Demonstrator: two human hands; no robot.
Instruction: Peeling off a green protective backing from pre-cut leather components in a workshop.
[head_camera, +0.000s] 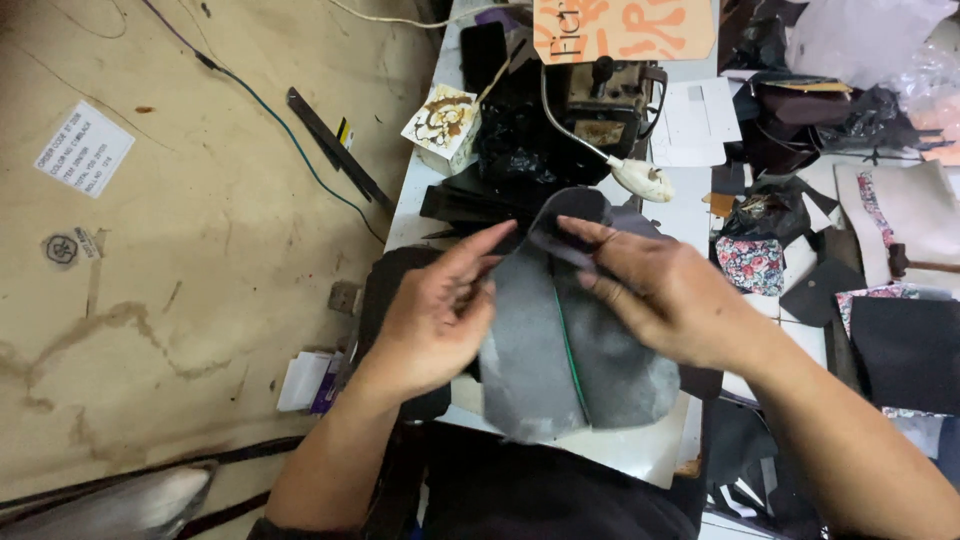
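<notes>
A grey fabric piece (560, 350) with a thin green line down its middle lies over the white table (640, 450) in front of me. My left hand (435, 315) grips its left edge, fingers pointing up toward the top corner. My right hand (665, 295) pinches the dark folded top edge of the same piece with its fingertips. A dark sewing machine (590, 100) stands just behind the fabric, with a white lamp head (643, 180) on a bent arm hanging above it.
Dark and floral fabric scraps (750, 262) lie in a pile on the right. A black sheet (905, 350) sits at the right edge. A small patterned box (443, 125) stands left of the machine. Cables and a paper label (84, 147) lie on the brown floor at left.
</notes>
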